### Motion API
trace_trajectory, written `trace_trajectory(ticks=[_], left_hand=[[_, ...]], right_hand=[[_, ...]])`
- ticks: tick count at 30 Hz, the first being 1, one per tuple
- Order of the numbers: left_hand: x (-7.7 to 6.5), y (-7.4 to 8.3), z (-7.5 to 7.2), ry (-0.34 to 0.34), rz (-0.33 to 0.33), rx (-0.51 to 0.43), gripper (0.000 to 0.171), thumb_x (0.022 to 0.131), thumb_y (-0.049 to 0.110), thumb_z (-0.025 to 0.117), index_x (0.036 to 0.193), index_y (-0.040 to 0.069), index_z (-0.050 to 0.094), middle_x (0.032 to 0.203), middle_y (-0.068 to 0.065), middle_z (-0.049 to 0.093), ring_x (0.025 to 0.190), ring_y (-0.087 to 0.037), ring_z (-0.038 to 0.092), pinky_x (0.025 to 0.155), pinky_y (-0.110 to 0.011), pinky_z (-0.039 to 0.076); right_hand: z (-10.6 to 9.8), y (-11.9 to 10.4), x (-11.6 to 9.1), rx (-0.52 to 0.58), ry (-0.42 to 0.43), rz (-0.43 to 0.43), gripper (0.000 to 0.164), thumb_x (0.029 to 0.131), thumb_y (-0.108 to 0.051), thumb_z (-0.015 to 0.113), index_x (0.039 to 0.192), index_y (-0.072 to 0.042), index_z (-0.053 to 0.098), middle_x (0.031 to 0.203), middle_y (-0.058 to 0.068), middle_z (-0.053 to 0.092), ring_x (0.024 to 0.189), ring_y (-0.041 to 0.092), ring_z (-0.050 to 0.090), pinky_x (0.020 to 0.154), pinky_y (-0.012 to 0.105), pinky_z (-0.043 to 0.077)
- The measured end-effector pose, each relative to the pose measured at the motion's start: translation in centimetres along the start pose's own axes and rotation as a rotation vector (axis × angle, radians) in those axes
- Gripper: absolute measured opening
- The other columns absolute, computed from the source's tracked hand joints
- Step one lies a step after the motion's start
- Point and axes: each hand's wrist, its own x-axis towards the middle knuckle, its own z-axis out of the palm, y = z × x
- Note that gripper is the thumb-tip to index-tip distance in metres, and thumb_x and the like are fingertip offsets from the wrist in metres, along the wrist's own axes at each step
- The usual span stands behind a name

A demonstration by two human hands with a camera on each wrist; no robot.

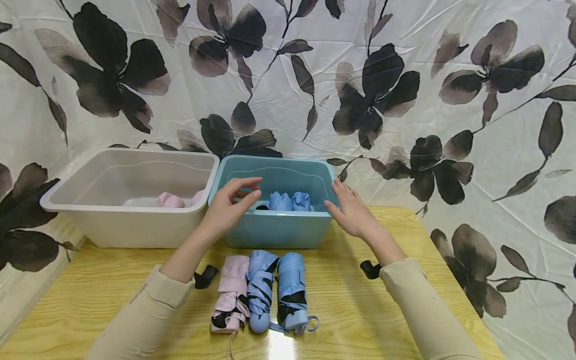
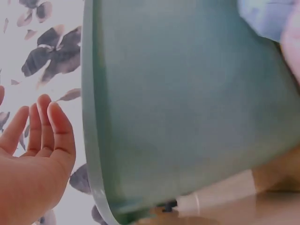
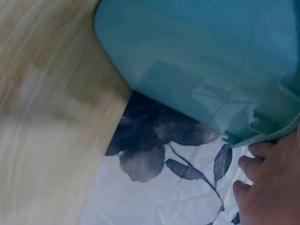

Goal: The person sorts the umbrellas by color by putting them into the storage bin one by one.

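A blue-green plastic bin (image 1: 279,230) stands on the table with blue folded umbrellas (image 1: 290,201) inside. Over its front left rim hovers my left hand (image 1: 231,202), fingers loosely bent with nothing between them; the left wrist view has this hand (image 2: 40,164) beside the bin wall (image 2: 187,103). My right hand (image 1: 355,212) is at the bin's right side, fingertips right at the rim, as the right wrist view also shows. In front of the bin lie a pink folded umbrella (image 1: 231,280) and two blue folded umbrellas (image 1: 260,285), side by side.
Left of the blue-green bin stands a light grey bin (image 1: 135,227) with pink bundles (image 1: 170,200) in it. A floral cloth (image 1: 306,100) hangs behind the wooden table (image 1: 351,310). A black strap (image 1: 206,276) shows by each wrist.
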Motion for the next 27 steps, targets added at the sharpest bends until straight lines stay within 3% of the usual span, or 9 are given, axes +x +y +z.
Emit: trace_trajectory(ticks=[4,12,16,20,24,27], left_hand=[[-2.1,-0.7,-0.6,0.014,0.008,0.0,0.039,0.105,0.018,0.063,0.143,0.01,0.062,0.13,-0.013,0.06,0.113,-0.027,0.062,0.093,-0.035,0.048],[-6.4,-2.8,-1.4,0.008,0.019,0.054,0.037,0.102,0.012,0.067,0.139,0.005,0.065,0.128,-0.015,0.062,0.109,-0.029,0.063,0.084,-0.023,0.051],[-8.1,-4.3,-1.7,-0.017,0.002,0.116,0.037,0.101,0.013,0.069,0.136,0.003,0.066,0.127,-0.012,0.062,0.103,-0.023,0.062,0.084,-0.025,0.053],[-9.4,-6.0,-2.0,-0.053,-0.006,0.175,0.038,0.098,0.013,0.072,0.135,0.003,0.067,0.126,-0.014,0.063,0.097,-0.017,0.063,0.076,-0.027,0.053],[-10.5,-7.5,-2.2,-0.112,-0.012,0.222,0.04,0.097,0.015,0.073,0.135,0.004,0.066,0.13,-0.015,0.061,0.102,-0.025,0.064,0.072,-0.026,0.053],[-11.2,-8.3,-2.2,-0.174,-0.045,0.264,0.046,0.097,0.021,0.074,0.139,0.005,0.063,0.138,-0.017,0.058,0.111,-0.035,0.063,0.079,-0.034,0.055]], right_hand=[[0.0,0.0,0.0,0.002,-0.001,0.002,0.074,0.111,-0.049,0.036,0.165,-0.001,0.018,0.174,0.012,0.007,0.16,0.035,0.008,0.127,0.057,0.005],[0.1,0.1,0.0,0.011,-0.001,-0.004,0.075,0.111,-0.049,0.036,0.165,-0.001,0.017,0.174,0.013,0.007,0.159,0.036,0.008,0.126,0.057,0.004],[0.2,0.2,0.0,0.007,0.007,-0.01,0.075,0.111,-0.049,0.036,0.165,0.0,0.017,0.174,0.013,0.008,0.159,0.037,0.009,0.126,0.058,0.005],[0.2,0.2,0.0,0.009,0.005,-0.003,0.075,0.111,-0.049,0.036,0.165,0.0,0.018,0.174,0.013,0.007,0.159,0.036,0.008,0.126,0.058,0.004],[0.1,0.0,-0.1,0.013,0.003,0.002,0.074,0.111,-0.048,0.036,0.165,-0.001,0.018,0.174,0.012,0.008,0.16,0.034,0.008,0.127,0.057,0.004],[0.2,0.0,-0.1,0.014,0.004,0.002,0.074,0.111,-0.048,0.036,0.165,-0.001,0.018,0.174,0.013,0.008,0.16,0.035,0.009,0.126,0.057,0.005]])
